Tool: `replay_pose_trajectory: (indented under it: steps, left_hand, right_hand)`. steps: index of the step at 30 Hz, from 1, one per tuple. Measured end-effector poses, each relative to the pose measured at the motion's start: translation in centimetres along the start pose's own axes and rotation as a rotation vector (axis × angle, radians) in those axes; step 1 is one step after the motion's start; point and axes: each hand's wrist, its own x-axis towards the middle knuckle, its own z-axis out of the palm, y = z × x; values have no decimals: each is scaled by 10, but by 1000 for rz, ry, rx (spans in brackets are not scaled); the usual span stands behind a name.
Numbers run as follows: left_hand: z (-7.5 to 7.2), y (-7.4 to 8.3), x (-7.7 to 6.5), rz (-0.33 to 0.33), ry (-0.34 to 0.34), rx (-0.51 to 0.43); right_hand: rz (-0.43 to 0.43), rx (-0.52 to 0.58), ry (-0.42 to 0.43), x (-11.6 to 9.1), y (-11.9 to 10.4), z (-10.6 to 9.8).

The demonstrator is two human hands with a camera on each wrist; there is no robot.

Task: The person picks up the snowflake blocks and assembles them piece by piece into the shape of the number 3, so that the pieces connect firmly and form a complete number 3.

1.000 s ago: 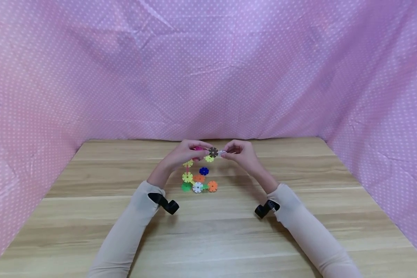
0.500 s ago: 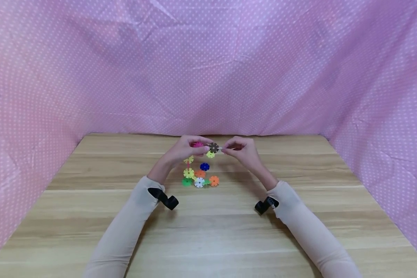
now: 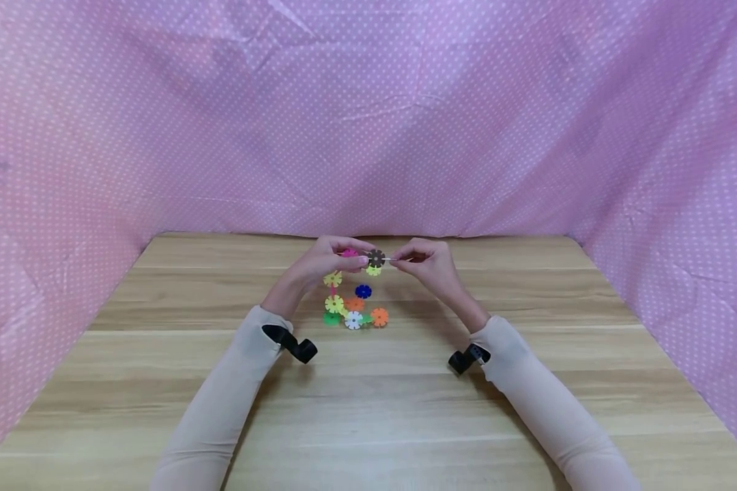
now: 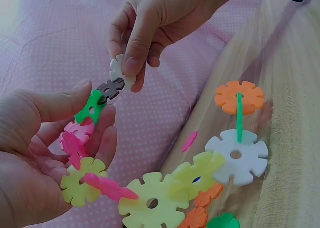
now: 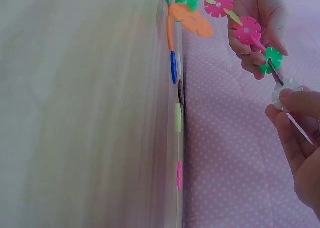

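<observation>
Notched plastic snowflake discs link into a colourful chain. My left hand (image 3: 319,266) pinches a green disc (image 4: 95,100) between thumb and fingers. From there the chain runs through pink discs (image 5: 247,30) and a yellow disc (image 4: 80,190) by the palm, down to a large white disc (image 4: 252,163) and an orange disc (image 4: 226,97). A dark brown disc (image 3: 376,259) slots into the green one. My right hand (image 3: 430,266) pinches a small white disc (image 5: 278,93) by thumb and fingertips, its notched edge meeting the brown disc.
Loose discs lie on the wooden table (image 3: 368,409), among them a blue disc (image 3: 363,292), a yellow-green disc (image 3: 374,271) and a pink disc (image 5: 179,175). Pink dotted cloth (image 3: 368,136) hangs behind the table's far edge and along its sides.
The white disc in my right hand has turned edge-on to the head view. Both hands otherwise stay close together at the brown disc; the head view has shifted slightly.
</observation>
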Motion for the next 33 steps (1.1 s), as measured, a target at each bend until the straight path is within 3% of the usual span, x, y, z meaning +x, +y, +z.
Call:
replay_pose_trajectory:
  steps: [8, 13, 24, 33]
  left_hand:
    - [2, 4, 1, -13, 0, -9]
    - [3, 8, -1, 23, 11, 16]
    - [3, 6, -4, -25, -54, -5]
    - [3, 5, -8, -43, -23, 7]
  right_hand:
    - [-13, -27, 17, 5, -3, -1]
    - [50, -17, 11, 8, -4, -2]
    - [152, -16, -69, 5, -3, -7]
    - [198, -75, -190, 7, 4, -29]
